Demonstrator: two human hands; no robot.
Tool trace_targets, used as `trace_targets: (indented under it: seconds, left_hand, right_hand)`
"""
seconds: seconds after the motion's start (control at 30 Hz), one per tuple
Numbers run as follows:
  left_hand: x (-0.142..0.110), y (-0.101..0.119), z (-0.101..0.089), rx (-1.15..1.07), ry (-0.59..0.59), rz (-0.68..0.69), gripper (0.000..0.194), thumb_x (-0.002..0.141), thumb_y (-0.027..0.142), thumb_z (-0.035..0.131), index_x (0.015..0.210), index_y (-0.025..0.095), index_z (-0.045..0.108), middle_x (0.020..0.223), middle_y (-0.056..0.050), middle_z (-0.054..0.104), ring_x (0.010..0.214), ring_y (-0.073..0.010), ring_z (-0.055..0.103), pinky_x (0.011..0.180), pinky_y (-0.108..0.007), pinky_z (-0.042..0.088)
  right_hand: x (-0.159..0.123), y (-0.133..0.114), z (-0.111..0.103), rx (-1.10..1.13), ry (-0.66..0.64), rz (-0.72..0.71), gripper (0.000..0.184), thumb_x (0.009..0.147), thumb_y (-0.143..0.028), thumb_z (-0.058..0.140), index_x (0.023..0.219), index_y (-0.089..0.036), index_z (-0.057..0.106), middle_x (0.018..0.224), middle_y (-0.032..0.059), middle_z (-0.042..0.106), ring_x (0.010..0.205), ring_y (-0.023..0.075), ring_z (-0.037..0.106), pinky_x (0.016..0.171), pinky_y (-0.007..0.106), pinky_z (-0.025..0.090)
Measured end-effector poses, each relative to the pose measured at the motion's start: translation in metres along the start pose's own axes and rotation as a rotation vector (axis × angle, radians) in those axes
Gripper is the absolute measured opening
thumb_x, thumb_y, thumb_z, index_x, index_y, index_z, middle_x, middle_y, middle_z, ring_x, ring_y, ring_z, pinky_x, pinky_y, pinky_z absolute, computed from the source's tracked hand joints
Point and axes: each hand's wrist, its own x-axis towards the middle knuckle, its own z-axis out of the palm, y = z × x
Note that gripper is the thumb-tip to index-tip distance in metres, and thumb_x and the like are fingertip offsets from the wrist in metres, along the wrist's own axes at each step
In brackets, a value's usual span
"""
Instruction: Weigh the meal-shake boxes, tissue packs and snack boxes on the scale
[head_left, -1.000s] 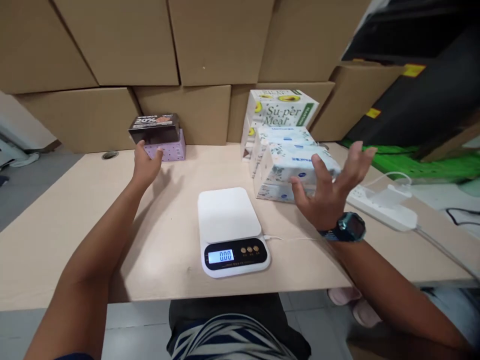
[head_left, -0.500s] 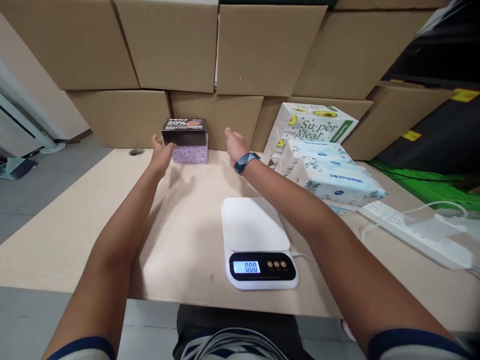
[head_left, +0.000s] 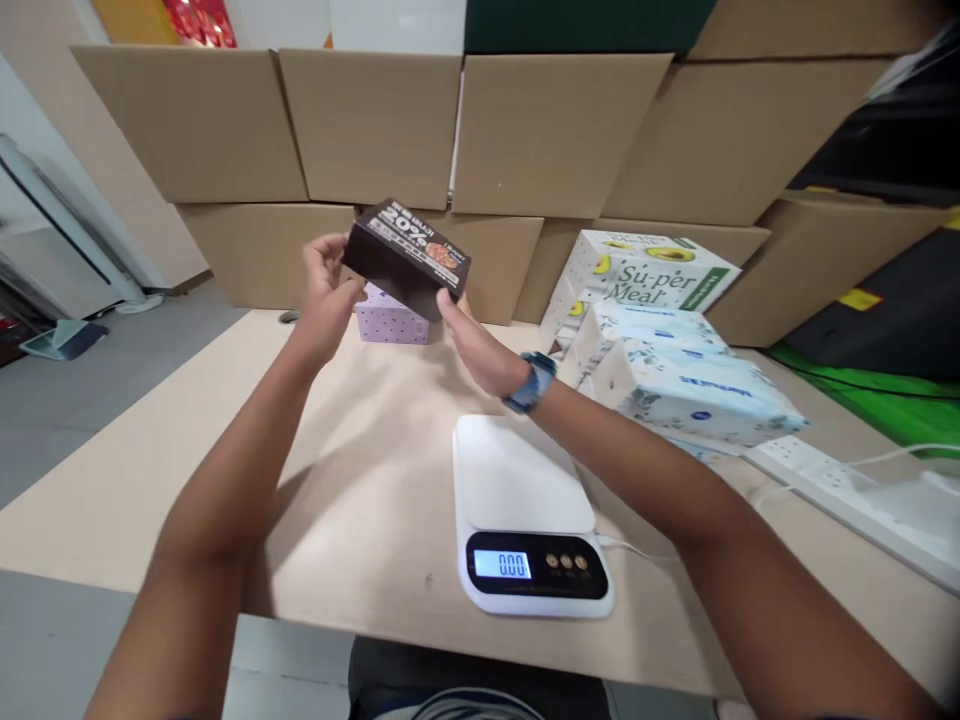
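The dark box, glossy card printed with "20%" and a round picture, is tilted in the air above the far part of the counter, down to the right, between the two hands. The left hand pinches its left end, fingers curled at the corner. The right hand grips its lower right end with the thumb on the front face; a blue watch is on that wrist.

Behind and below the dark box, a lilac box with small dark spots sits near the counter's far edge, partly covered by the dark box and the hands. Cardboard boxes make a matte brown wall along that far edge.

The scale, smooth white plastic with rounded corners, lies flat near the front edge with a bare plate; its lit display reads 0.00, and a thin white cable leaves its right side. To the right, soft plastic-wrapped tissue packs with slanting ends are stacked in front of the stiff "Su-per Meal" box. A white power strip runs toward the right edge. Left of the scale, the pale wood-grain surface is open from the front edge to the left edge, with the left forearm reaching over it.
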Motion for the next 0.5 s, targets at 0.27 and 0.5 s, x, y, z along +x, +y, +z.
trace_targets:
  seconds: [0.27, 0.5]
  left_hand:
    - [-0.191, 0.074, -0.036, 0.127, -0.737, 0.218, 0.083, 0.105, 0.014, 0.057, 0.178, 0.040, 0.027, 0.185, 0.003, 0.034, 0.170, -0.0222, 0.041, 0.141, -0.036, 0.041]
    - [-0.263, 0.037, -0.021, 0.125, -0.897, -0.093, 0.061, 0.111, 0.027, 0.051, 0.167, 0.050, 0.046, 0.179, -0.004, 0.041, 0.170, -0.0333, 0.039, 0.133, -0.064, 0.049]
  right_hand:
    - [-0.253, -0.030, -0.088, -0.277, -0.276, 0.021, 0.097, 0.102, -0.085, 0.036, 0.178, -0.047, -0.011, 0.187, -0.0153, -0.006, 0.178, 0.0230, 0.002, 0.146, 0.044, 0.013]
    - [-0.315, 0.006, -0.099, -0.368, -0.114, 0.088, 0.090, 0.105, -0.078, 0.038, 0.180, -0.045, 0.001, 0.188, -0.0067, 0.011, 0.176, 0.0269, 0.018, 0.142, 0.053, 0.028]
